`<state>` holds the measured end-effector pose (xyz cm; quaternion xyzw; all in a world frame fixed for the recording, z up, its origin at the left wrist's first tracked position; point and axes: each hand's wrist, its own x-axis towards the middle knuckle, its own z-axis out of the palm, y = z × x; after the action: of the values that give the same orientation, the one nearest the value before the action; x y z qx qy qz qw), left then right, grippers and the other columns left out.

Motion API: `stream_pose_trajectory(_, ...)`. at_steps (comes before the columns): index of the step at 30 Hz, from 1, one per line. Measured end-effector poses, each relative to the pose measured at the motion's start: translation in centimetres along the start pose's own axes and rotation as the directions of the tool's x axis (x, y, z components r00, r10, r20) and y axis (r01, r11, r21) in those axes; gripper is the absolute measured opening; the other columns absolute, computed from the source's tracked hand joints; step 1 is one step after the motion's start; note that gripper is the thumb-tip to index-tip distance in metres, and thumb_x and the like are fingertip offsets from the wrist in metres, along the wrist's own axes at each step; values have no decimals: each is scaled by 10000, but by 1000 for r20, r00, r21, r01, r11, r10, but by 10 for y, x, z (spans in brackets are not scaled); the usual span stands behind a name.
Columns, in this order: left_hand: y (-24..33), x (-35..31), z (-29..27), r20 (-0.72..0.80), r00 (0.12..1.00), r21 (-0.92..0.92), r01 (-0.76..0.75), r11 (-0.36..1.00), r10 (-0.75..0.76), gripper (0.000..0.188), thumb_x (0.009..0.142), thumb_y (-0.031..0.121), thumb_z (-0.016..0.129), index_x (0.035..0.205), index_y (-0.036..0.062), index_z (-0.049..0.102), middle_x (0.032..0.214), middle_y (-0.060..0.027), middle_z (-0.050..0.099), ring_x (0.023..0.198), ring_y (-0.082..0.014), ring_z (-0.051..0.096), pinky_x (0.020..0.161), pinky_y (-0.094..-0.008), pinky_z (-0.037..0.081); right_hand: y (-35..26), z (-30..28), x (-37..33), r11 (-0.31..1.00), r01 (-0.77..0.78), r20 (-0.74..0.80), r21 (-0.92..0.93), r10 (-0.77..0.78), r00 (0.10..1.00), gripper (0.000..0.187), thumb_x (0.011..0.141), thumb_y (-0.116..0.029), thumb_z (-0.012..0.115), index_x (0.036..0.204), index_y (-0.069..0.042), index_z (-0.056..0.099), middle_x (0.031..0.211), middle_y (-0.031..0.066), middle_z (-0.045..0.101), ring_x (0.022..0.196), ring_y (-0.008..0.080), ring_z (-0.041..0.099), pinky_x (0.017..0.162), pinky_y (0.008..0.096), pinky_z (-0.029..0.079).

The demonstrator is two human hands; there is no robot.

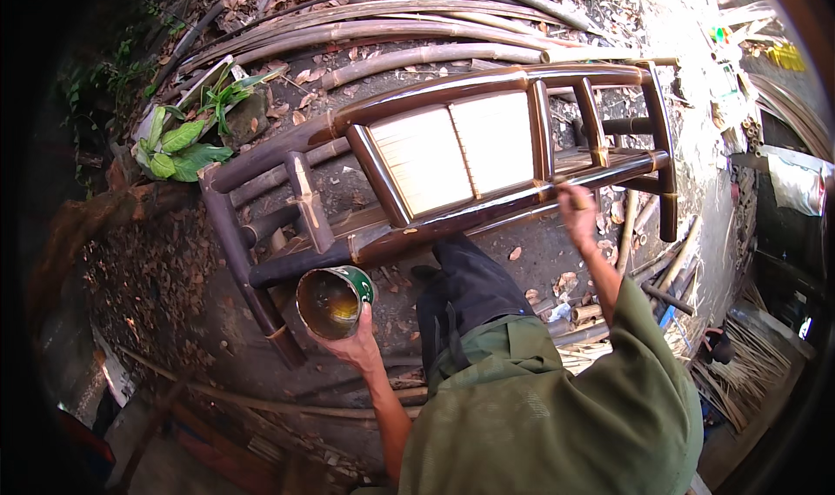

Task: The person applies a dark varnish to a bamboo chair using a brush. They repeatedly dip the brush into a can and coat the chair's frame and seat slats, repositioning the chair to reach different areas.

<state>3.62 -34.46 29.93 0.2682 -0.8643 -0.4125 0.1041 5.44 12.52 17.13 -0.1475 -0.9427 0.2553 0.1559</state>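
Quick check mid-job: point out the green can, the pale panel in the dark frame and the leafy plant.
Green can (359,282): head view, on its green outer wall.
Pale panel (442,157): head view, on its left half.
Leafy plant (182,137): head view, on a broad green leaf.

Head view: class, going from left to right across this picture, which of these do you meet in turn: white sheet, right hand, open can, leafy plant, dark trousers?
Leafy plant, open can, dark trousers, right hand, white sheet.
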Motion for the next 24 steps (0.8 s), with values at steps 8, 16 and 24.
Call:
stream_pose_trajectory(8, -9, 10, -17, 76, 992, -74, -95, 993, 101, 995, 633, 295, 887, 1413, -35, 364, 1364, -207, 498, 1243, -336, 509, 1090, -438, 363, -284, 180, -54, 869, -124, 550, 479, -187, 814, 271, 786, -54, 683, 1037, -156, 685, 1020, 129, 673, 955, 345, 652, 813, 427, 536)
stream_pose_trajectory(16, -21, -8, -20, 17, 999, -108, -34, 994, 36, 992, 599, 302, 905, 1388, -7, 389, 1324, -190, 510, 1232, -338, 502, 1059, -433, 380, -149, 108, 7, 791, 121, 660, 600, -575, 484, 175, 857, -34, 638, 1025, -80, 659, 998, 96, 677, 950, 302, 663, 831, 386, 545)
stream_pose_trajectory(24, -21, -14, -23, -62, 990, -63, 120, 991, -124, 1016, 595, 315, 906, 1392, -13, 369, 1322, -198, 490, 1226, -344, 496, 1044, -451, 390, -227, 220, 65, 757, -383, 801, 529, -595, -68, 126, 899, -173, 648, 994, -98, 683, 922, 88, 687, 839, 198, 653, 737, 296, 517)
